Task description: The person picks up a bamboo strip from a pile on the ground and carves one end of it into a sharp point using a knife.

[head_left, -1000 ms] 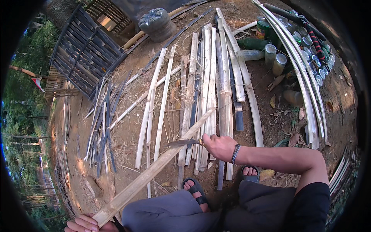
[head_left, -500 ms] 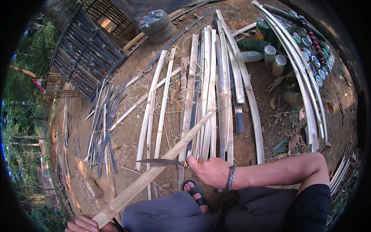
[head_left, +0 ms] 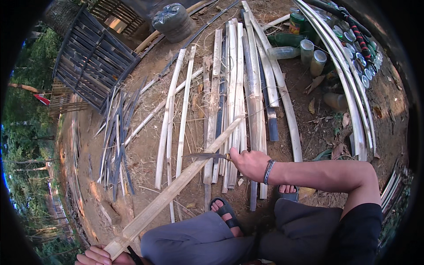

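A long pale bamboo strip (head_left: 163,198) slants from my lap at the lower left up toward the middle. My left hand (head_left: 95,256) is closed round its near end. My right hand (head_left: 251,164) grips the handle of a knife (head_left: 207,155), its dark blade pointing left. The blade lies across the strip in its upper part; whether it bites into the bamboo I cannot tell. Beyond the strip's far end, many split bamboo strips (head_left: 232,88) lie side by side on the ground, some pale, some dark.
Thin dark slats (head_left: 119,145) are heaped on the left, near a dark slatted bamboo panel (head_left: 92,59). Glass jars (head_left: 318,64) and bottles stand or lie at the upper right beside curved pale strips (head_left: 342,75). A bulging plastic container (head_left: 173,22) stands at the back.
My right hand and the knife have moved right and away from me along the strip. The strip stays in my left hand. My right foot has come into view.
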Available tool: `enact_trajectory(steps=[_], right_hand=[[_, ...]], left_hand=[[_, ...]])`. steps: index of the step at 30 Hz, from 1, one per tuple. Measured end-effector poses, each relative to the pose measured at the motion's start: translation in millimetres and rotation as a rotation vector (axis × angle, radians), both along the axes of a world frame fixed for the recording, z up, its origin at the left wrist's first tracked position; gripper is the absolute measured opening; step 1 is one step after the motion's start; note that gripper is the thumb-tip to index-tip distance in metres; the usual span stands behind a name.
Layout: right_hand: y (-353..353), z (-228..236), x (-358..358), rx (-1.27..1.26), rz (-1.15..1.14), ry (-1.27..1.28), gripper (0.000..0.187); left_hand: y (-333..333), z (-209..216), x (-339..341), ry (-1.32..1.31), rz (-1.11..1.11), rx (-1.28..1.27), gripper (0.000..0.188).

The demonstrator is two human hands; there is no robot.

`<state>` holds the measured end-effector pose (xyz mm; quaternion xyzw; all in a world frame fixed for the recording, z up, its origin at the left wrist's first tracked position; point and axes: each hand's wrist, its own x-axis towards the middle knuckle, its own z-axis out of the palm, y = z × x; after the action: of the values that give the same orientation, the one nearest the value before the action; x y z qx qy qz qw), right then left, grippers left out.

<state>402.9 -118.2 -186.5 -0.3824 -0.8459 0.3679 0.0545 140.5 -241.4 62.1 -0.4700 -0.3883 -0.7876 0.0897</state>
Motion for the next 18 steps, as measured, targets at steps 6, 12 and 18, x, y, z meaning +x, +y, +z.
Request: enact_trajectory(steps=[6,12,18], right_hand=[[-31.7,44.7,-14.2,0.117,0.088,0.165,0.017],[-25.0,13.9,-11.2,-0.047,-0.013,0.076,0.022],[0.7,-13.5,8.1,0.12,-0.014,0.014,0.021]], left_hand=[[-1.5,-1.5,1.4,0.018,-0.251,0.066,0.053],[-1.3,-3.3,-7.6,-0.008,-0.075,0.029,0.052],[4.9,0.8,2.0,0.03,0.053,-0.006,0.051]])
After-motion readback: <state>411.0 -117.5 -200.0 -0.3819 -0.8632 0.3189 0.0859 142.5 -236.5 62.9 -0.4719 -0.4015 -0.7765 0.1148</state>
